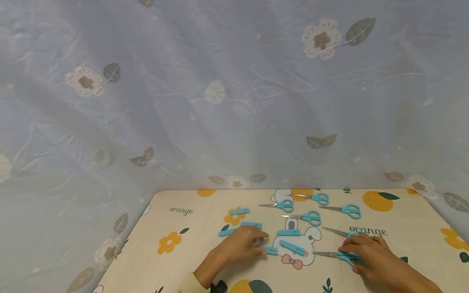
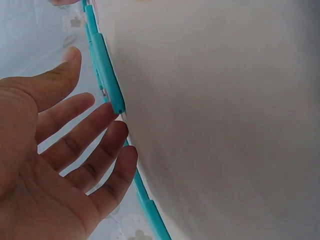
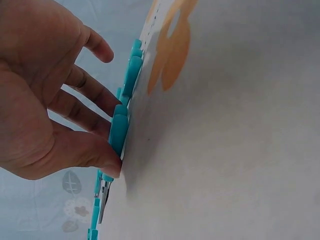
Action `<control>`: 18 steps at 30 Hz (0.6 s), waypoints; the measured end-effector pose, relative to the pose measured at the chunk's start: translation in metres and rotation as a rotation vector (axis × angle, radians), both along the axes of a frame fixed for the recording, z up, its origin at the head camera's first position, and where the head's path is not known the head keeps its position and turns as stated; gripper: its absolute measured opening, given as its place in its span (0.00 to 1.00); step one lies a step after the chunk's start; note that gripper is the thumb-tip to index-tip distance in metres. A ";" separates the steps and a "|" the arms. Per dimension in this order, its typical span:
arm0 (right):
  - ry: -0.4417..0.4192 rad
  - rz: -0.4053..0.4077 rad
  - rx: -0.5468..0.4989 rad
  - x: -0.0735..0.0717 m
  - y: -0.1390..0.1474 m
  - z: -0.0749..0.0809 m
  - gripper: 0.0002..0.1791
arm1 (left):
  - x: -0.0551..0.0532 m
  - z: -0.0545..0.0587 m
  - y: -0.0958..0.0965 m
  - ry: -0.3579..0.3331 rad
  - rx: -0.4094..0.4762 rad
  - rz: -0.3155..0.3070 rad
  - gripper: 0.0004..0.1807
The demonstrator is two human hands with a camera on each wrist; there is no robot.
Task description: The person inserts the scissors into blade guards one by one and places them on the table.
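My left hand [image 1: 243, 244] hovers low with thumb and fingers spread around a turquoise blade cap [image 1: 272, 250]. In the left wrist view, the fingertips come close to a cap [image 2: 107, 75]; whether they touch it is unclear. On the right, my right hand [image 1: 373, 258] holds the turquoise handle of the nearest pair of scissors [image 1: 327, 254] between thumb and fingers. Its blades lie uncapped, pointing left. The right wrist view shows the thumb against that handle [image 3: 119, 132], fingers on its other side. Another pair of scissors [image 1: 335, 232] lies just behind, its handle partly hidden.
Several more uncapped scissors [image 1: 311, 218] lie farther back, blades leftward. Loose caps [image 1: 288, 232] are scattered in the middle, one slanted cap [image 1: 292, 248] beside the left hand's cap. A printed cloth [image 1: 205, 260] covers the table, and a floral curtain [image 1: 234, 101] hangs behind.
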State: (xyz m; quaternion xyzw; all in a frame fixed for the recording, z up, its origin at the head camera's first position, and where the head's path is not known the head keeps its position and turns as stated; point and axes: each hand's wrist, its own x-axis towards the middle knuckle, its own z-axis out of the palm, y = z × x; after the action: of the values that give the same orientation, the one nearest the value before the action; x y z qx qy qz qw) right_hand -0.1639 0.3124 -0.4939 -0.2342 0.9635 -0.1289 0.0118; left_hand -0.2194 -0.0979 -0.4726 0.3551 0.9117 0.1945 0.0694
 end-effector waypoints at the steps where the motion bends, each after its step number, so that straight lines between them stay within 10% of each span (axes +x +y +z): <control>1: -0.005 0.009 -0.002 0.000 0.001 0.000 0.24 | 0.000 0.000 0.001 -0.008 -0.001 0.000 0.27; 7: 0.003 0.104 -0.047 -0.002 0.002 0.000 0.21 | -0.001 -0.003 0.005 -0.028 -0.026 0.000 0.23; 18: -0.019 0.045 -0.047 0.000 -0.005 0.008 0.20 | 0.001 -0.001 0.012 0.020 -0.069 -0.009 0.15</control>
State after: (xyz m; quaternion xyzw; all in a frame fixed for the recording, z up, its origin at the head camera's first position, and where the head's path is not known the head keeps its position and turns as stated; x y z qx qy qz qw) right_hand -0.1637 0.3076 -0.4855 -0.2549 0.9545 -0.1533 0.0187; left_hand -0.2188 -0.0864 -0.4738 0.3583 0.9170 0.1590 0.0734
